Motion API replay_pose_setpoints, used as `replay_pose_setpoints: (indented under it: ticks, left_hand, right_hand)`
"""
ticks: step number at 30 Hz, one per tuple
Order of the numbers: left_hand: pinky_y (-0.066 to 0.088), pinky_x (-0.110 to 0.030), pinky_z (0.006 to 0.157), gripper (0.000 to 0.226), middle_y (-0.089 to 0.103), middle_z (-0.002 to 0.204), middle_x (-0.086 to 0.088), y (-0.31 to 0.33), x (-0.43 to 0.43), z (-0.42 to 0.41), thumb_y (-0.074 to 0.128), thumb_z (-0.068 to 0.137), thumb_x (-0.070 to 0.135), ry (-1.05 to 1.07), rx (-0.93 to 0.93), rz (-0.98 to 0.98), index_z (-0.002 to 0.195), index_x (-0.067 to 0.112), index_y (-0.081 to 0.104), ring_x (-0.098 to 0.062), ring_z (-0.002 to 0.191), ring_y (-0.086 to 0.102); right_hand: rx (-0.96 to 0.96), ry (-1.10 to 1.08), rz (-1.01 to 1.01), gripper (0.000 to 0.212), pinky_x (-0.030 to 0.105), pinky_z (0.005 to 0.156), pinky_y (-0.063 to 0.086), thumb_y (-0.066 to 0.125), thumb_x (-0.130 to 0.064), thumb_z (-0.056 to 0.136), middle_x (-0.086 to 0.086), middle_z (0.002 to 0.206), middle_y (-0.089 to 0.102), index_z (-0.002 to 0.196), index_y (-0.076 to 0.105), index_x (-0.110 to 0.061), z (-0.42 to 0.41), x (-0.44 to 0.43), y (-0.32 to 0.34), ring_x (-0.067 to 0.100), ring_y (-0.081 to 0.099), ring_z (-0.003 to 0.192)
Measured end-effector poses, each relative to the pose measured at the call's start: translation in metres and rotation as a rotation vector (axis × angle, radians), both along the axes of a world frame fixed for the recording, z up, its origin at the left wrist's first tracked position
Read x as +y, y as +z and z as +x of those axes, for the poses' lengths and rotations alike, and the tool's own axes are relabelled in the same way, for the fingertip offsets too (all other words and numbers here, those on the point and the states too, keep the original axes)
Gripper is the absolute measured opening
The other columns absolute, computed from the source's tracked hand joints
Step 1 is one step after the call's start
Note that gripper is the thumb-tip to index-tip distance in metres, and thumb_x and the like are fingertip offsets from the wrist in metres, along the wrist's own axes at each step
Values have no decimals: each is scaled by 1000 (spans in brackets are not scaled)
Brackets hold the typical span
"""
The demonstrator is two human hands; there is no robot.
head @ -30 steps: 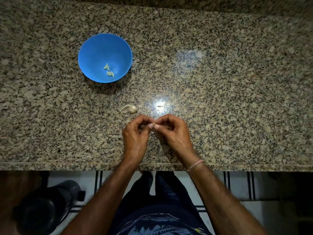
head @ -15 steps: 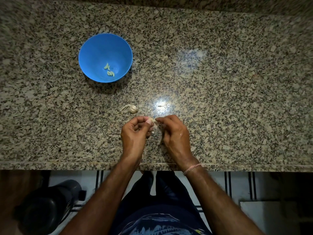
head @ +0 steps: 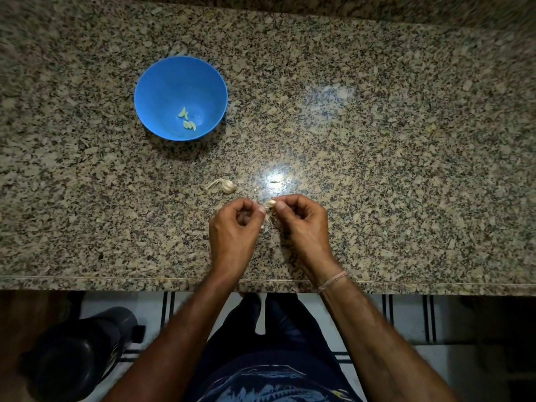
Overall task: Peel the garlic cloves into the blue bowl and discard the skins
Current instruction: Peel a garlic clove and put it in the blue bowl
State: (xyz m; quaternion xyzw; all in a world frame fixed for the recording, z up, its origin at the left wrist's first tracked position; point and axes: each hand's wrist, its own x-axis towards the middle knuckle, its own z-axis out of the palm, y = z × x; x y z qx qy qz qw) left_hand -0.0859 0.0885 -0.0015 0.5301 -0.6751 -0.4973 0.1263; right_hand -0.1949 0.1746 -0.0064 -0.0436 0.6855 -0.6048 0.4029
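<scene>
Both hands are raised just above the near edge of the speckled granite tabletop [head: 377,140], meeting thumb to thumb. The right grip [head: 304,224] pinches a small pale garlic clove [head: 271,203] between thumb and forefinger, with the other fingers curled into the palm. The left grip [head: 235,230] is curled the same way, its thumb tip right beside the clove. It seems to nip the papery skin [head: 266,219] that trails down in thin strands between the two hands, though the contact is too small to make out for sure.

The blue bowl [head: 162,82] stands upright on the tabletop, well apart from the hands, farther back and to the left. A few peeled cloves [head: 188,121] lie at its bottom, close together. Between the bowl and the hands, nearer the hands, the rest of the garlic bulb [head: 224,185] lies on its side on the stone, with its dry stem pointing left. A tiny dark scrap [head: 274,181] sits in the glare of a light, just behind the hands.

A thin pink band [head: 332,281] circles the right wrist. Below the tabletop edge there is a white tiled floor [head: 406,314] with dark stripes, and a dark rounded container [head: 81,352] stands at the lower left
</scene>
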Motion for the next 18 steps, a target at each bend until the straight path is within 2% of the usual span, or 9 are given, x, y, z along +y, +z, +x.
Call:
replay_pose_setpoints:
  ticks: [3,7,11,14,18]
  left_hand:
    - [56,-29,73,8,70,99,16,3,2,-2,70,96,30,-62,-33,-105,103,32,69,4,86,63]
    - [60,-40,85,15,73,106,19,4,2,-3,68,98,30,-70,35,-119,112,32,74,-1,101,67]
    - [60,-44,86,16,74,101,17,3,0,-2,73,94,39,-57,26,-91,107,30,77,-4,98,69]
    - [60,-42,83,19,75,96,15,4,-1,-1,71,95,44,-80,3,-122,104,28,78,-4,92,69]
    - [59,-41,79,18,74,95,11,2,3,-1,69,97,37,-146,10,-213,101,22,77,-8,88,67]
  right_hand:
    - [-9,4,19,11,39,94,61,72,-11,96,12,108,76,103,74,-2,-1,1,1,26,73,105]
    - [-13,22,12,14,36,91,62,73,-15,96,11,99,78,101,75,-2,-1,1,4,23,75,97]
    - [50,34,17,14,36,90,62,74,-16,96,10,96,78,99,75,-3,0,1,4,24,76,96]
    - [189,59,41,15,35,86,63,72,-22,98,7,90,76,94,75,-7,2,2,1,23,75,90]
    - [341,103,118,27,26,68,57,68,-27,101,7,75,67,81,69,-9,3,-1,-3,15,63,70]
